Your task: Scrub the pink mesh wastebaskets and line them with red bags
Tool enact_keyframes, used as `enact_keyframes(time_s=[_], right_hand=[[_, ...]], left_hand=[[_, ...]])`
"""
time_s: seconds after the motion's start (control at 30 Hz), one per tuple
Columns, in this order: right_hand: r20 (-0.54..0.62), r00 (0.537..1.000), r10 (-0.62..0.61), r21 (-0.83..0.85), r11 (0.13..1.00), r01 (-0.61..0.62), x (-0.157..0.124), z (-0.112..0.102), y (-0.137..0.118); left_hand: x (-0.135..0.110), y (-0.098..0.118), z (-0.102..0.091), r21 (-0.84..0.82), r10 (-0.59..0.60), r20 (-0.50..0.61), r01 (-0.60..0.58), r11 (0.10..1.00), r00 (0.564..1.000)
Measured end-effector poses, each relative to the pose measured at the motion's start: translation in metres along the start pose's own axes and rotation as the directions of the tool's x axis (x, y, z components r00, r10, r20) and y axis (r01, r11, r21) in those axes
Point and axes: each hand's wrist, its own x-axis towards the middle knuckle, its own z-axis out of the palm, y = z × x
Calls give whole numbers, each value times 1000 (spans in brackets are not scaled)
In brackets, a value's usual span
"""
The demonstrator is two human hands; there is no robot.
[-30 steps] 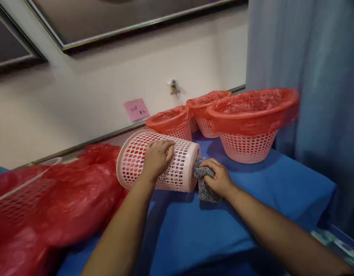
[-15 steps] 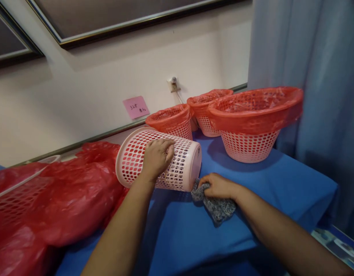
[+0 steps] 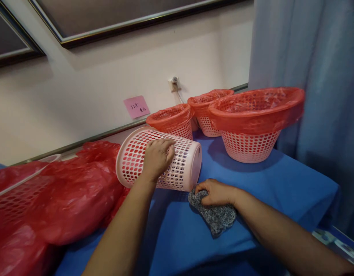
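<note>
Now one pink mesh basket [image 3: 181,165] is lying on its side at the middle of the blue-covered table [image 3: 177,234], its round base facing right and its wide mouth facing left. One left hand [image 3: 157,159] is resting across its upper wall, fingers loosely bent; whether they're gripping the mesh, I can't tell. And over at the base, one right hand [image 3: 217,193] is bunching up one grey speckled cloth [image 3: 218,219], fingers closed around it, its loose end draping over the table just beside the basket's lower edge.

Moving outward, three upright baskets are showing behind and to the right, each wearing a red liner folded over its rim: one small [image 3: 181,130], one farther back [image 3: 209,124], and one large and nearest the right [image 3: 250,146]. Across on the left, red plastic [image 3: 79,195] is heaping up in folds, with one more mesh basket [image 3: 24,193] peeking through, partly hidden.

Up on the wall [image 3: 208,53], one pink note [image 3: 136,107] is carrying handwriting and one socket [image 3: 174,85] is holding a plug, while two dark frames are hanging above. One blue curtain [image 3: 303,61] is closing off the right.
</note>
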Motion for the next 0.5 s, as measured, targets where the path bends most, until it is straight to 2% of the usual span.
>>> enact_keyframes(time_s=[0.03,0.1,0.17,0.23,0.3,0.37,0.5], right_hand=[[-16,999,30,-5,1000,-30,0,-3,1],[-135,985,110,-24,993,-114,4,-12,5],[-317,931,180,-47,978,-205,10,-21,11],[-471,855,219,-60,959,-278,16,-25,15],[-535,816,218,-73,951,-301,20,-21,16],[-502,842,195,-91,957,-276,20,-12,15],[-317,939,137,-96,980,-175,14,-2,14]], left_hand=[[0,0,0,0,0,-2,0,1000,1000],[-1,1,0,4,-3,-7,3,1000,1000],[-1,2,-1,12,-7,-10,7,1000,1000],[0,3,-1,13,-11,-8,11,1000,1000],[1,3,0,11,-16,-4,16,1000,1000],[2,3,0,11,-17,1,17,1000,1000],[2,2,-1,13,-17,6,17,1000,1000]])
